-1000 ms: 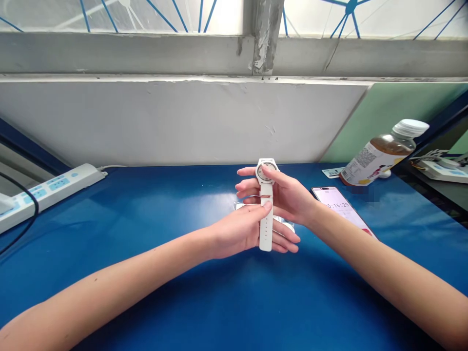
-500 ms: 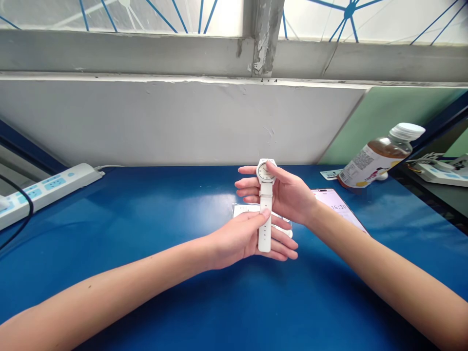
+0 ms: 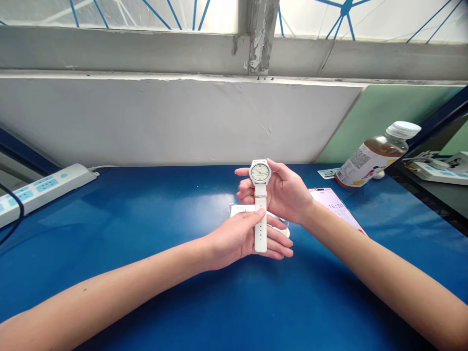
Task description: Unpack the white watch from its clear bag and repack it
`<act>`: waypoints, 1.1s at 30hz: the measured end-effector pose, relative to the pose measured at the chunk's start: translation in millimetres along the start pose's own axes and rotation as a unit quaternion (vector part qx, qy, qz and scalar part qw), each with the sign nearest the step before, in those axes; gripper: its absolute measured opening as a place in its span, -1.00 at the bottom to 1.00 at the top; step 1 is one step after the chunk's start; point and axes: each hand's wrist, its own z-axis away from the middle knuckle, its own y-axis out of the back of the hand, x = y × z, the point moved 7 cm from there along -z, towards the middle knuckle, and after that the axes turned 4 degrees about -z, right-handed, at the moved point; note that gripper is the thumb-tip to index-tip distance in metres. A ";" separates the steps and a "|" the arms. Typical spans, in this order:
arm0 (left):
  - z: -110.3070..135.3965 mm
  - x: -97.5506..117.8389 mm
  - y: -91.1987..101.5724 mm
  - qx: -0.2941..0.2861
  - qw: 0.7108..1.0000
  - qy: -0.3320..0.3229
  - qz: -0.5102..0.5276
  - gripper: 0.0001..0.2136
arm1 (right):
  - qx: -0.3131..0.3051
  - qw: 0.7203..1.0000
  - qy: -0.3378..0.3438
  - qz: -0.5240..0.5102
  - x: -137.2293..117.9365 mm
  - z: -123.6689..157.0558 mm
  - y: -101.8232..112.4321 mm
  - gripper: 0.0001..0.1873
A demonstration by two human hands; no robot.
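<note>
A white wristwatch (image 3: 260,172) with a round dial is held up facing me, its perforated strap hanging straight down. My left hand (image 3: 241,236) pinches the lower strap between its thumb and the fingers lying behind. My right hand (image 3: 288,192) supports the watch case from behind, fingers showing on the left and thumb at the case's upper right edge. Partly hidden behind both hands lies a white item in clear wrapping (image 3: 241,208) on the blue table. A phone (image 3: 340,209) lies beside my right wrist, showing 16:30 on its screen.
A bottle of brown drink (image 3: 371,161) with a white cap is at the right, near a small label card (image 3: 327,173). At the left is a white power strip (image 3: 47,187) with a black cable (image 3: 20,219). The blue table (image 3: 164,195) meets a pale wall at the back.
My right thumb has moved off the watch face to its right edge, so the dial now shows fully. The view has shifted slightly.
</note>
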 end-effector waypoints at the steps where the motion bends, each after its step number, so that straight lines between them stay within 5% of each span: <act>1: 0.7 0.7 -0.1 0.005 1.000 -0.001 -0.003 -0.58 | 0.008 1.000 -0.002 -0.010 -0.3 0.0 1.4 -0.43; 8: 6.0 12.4 2.2 0.075 0.995 -0.051 -0.049 -0.67 | 0.047 0.997 0.057 0.011 -12.4 0.6 7.7 -0.74; 12: 3.7 16.1 4.2 0.086 0.992 -0.086 -0.025 -0.69 | 0.083 0.988 0.082 0.106 -18.1 2.5 12.8 -0.73; 22: 3.9 13.1 2.1 0.056 0.994 -0.075 -0.054 -0.69 | -0.055 0.978 -0.014 0.201 2.8 6.9 -7.5 -0.68; 33: 1.8 4.2 0.6 0.028 0.996 -0.041 -0.068 -0.59 | -0.053 0.994 0.016 0.093 -3.4 4.9 -8.7 -0.74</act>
